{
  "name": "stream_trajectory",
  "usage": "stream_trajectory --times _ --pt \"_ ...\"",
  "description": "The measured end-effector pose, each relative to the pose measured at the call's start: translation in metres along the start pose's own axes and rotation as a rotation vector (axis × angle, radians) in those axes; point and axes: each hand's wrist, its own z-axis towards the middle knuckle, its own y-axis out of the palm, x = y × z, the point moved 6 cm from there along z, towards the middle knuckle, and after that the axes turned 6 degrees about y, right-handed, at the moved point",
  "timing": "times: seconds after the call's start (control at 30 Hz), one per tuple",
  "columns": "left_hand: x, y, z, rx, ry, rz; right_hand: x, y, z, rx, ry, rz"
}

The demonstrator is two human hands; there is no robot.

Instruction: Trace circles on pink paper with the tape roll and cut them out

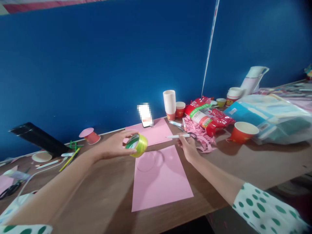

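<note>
My left hand (122, 143) is closed round a roll of yellow tape (142, 145), held in the air at the upper left of a pink paper sheet (163, 185). A thin drawn circle (145, 162) shows on the sheet near its top left. In my right hand (187, 145) is a white pencil or pen (179, 136), pinched between the fingers. Its tip points left, above the gap between this sheet and more pink paper (158, 131) behind it.
A phone (146, 117) leans by the blue wall. Stacked paper cups (169, 104), a red packet (207, 113), pink paper shreds (202, 136), an orange cup (243, 133) and a plastic bag (275, 120) crowd the right. A black cylinder (41, 138) and pencils (48, 164) lie left.
</note>
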Motion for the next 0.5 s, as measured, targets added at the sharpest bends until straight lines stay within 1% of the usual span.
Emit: stream_trajectory --times 0.07,0.1,0.13,0.2,0.27,0.33,0.4,0.5 --pt "0.007 -0.006 -0.004 0.064 0.006 -0.001 -0.005 -0.006 0.008 0.050 -0.034 -0.012" --pt "0.012 -0.004 -0.004 0.093 0.023 0.018 -0.008 -0.008 0.011 0.067 -0.046 -0.019" --pt "0.018 0.002 -0.003 0.112 0.046 0.044 -0.011 -0.010 0.015 0.080 -0.055 -0.026" --pt "0.035 0.024 0.002 0.128 0.120 0.077 -0.017 -0.013 0.019 0.106 -0.066 -0.043" --pt "0.052 0.053 0.009 0.082 0.190 0.063 -0.022 -0.016 0.020 0.134 -0.076 -0.066" --pt "0.065 0.078 0.016 0.070 0.201 0.031 -0.026 -0.018 0.020 0.158 -0.084 -0.087" --pt "0.074 0.095 0.022 0.083 0.182 0.016 -0.029 -0.020 0.019 0.173 -0.087 -0.104" --pt "0.079 0.107 0.032 0.127 0.188 0.028 -0.030 -0.019 0.019 0.174 -0.084 -0.120"
